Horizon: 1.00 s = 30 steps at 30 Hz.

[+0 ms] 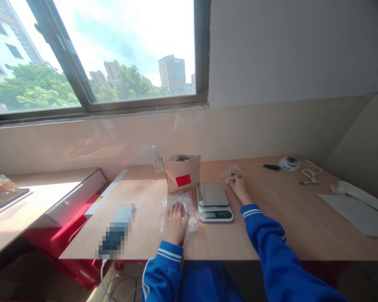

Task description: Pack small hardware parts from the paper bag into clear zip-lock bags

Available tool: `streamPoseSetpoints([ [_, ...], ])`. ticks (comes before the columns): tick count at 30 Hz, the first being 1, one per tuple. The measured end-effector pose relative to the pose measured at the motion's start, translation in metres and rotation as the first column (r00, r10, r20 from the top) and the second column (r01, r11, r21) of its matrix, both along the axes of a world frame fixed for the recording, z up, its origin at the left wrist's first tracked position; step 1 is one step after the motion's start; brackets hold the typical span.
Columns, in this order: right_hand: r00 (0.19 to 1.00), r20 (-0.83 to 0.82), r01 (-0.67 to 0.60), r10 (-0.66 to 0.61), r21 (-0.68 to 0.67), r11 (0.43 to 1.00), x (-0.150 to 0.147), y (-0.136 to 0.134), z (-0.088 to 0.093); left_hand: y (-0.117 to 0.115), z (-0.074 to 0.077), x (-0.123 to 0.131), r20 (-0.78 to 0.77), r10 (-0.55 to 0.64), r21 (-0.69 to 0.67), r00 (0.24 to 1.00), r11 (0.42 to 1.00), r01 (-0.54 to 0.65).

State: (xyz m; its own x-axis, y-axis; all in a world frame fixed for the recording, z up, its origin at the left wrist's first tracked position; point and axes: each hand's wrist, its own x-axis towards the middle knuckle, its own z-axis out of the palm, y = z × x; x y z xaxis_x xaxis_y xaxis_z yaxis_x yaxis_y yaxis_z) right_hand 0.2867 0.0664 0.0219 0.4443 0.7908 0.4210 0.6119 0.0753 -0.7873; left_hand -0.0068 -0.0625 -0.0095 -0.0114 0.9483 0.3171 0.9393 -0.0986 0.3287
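Note:
My left hand (175, 222) lies flat with its fingers spread on clear plastic bags (191, 204) near the table's front edge. Farther right, my right hand (238, 187) reaches to a small clear bag (228, 173) with small items in it. Its fingers are bent together over the bag, and what they pinch is too small to make out. Between the hands sits a white kitchen scale (212, 196) with a bare metal plate. An open brown paper pouch (173, 175) with a red label stands upright behind the plastic bags.
A bottle (157, 162) stands behind the pouch. At the left lies a blurred phone-like object (118, 230) with a cable. Toward the back right are a green screwdriver (271, 167), a white dome camera (290, 163) and its cable. White sheets (359, 214) lie far right.

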Motion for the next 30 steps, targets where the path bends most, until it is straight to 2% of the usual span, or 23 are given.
streamPoseSetpoints([
  [3,1.000,0.003,-0.012,0.012,-0.001,1.000,0.004,-0.023,0.019,-0.004,0.016,0.002,0.251,-0.007,0.094,0.968,0.995,-0.017],
  [6,0.986,-0.160,-0.023,0.039,0.101,0.995,-0.010,-0.070,0.040,-0.014,0.050,0.021,0.522,0.023,0.229,0.853,0.959,-0.165],
  [7,0.967,-0.250,-0.020,0.055,0.141,0.990,-0.017,-0.090,0.047,-0.019,0.063,0.030,0.565,-0.025,0.260,0.824,0.954,-0.149],
  [9,0.901,-0.422,-0.027,0.097,0.168,0.985,-0.035,-0.129,0.060,-0.026,0.090,0.051,0.615,-0.158,0.295,0.773,0.955,-0.040],
  [11,0.778,-0.606,-0.069,0.167,0.182,0.981,-0.048,-0.162,0.069,-0.031,0.110,0.068,0.657,-0.256,0.299,0.709,0.952,0.067],
  [12,0.683,-0.692,-0.157,0.234,0.174,0.972,-0.053,-0.175,0.073,-0.033,0.117,0.074,0.687,-0.272,0.279,0.674,0.955,0.102],
  [13,0.578,-0.752,-0.309,0.317,0.158,0.938,-0.054,-0.186,0.075,-0.034,0.121,0.078,0.721,-0.262,0.246,0.642,0.962,0.116],
  [15,0.358,-0.832,-0.577,0.424,0.160,0.801,-0.052,-0.199,0.077,-0.038,0.123,0.081,0.782,-0.208,0.127,0.587,0.976,0.176],
  [16,0.274,-0.851,-0.662,0.448,0.170,0.730,-0.048,-0.202,0.076,-0.040,0.122,0.080,0.805,-0.183,0.050,0.564,0.969,0.244],
  [17,0.216,-0.863,-0.708,0.456,0.183,0.682,-0.044,-0.204,0.074,-0.044,0.120,0.078,0.823,-0.170,-0.025,0.542,0.942,0.334],
  [18,0.186,-0.870,-0.723,0.456,0.193,0.663,-0.039,-0.205,0.072,-0.047,0.118,0.077,0.841,-0.169,-0.084,0.514,0.898,0.433],
  [20,0.176,-0.874,-0.718,0.453,0.200,0.666,-0.032,-0.205,0.066,-0.055,0.112,0.075,0.881,-0.175,-0.133,0.439,0.800,0.585],
  [21,0.183,-0.874,-0.712,0.450,0.198,0.674,-0.029,-0.204,0.063,-0.059,0.110,0.074,0.903,-0.162,-0.132,0.398,0.777,0.615],
  [23,0.218,-0.873,-0.676,0.437,0.188,0.713,-0.029,-0.200,0.058,-0.064,0.106,0.077,0.938,-0.098,-0.120,0.331,0.807,0.579],
  [25,0.303,-0.859,-0.591,0.414,0.171,0.788,-0.034,-0.194,0.054,-0.065,0.105,0.081,0.955,-0.034,-0.100,0.294,0.898,0.428],
  [27,0.447,-0.806,-0.464,0.389,0.162,0.871,-0.043,-0.189,0.053,-0.064,0.105,0.087,0.957,-0.018,-0.049,0.288,0.973,0.225],
  [28,0.526,-0.759,-0.415,0.383,0.164,0.895,-0.049,-0.188,0.054,-0.062,0.105,0.090,0.956,-0.016,-0.024,0.292,0.991,0.132],
  [30,0.650,-0.629,-0.423,0.426,0.167,0.891,-0.063,-0.189,0.060,-0.060,0.106,0.097,0.950,-0.004,0.000,0.313,1.000,0.013],
])
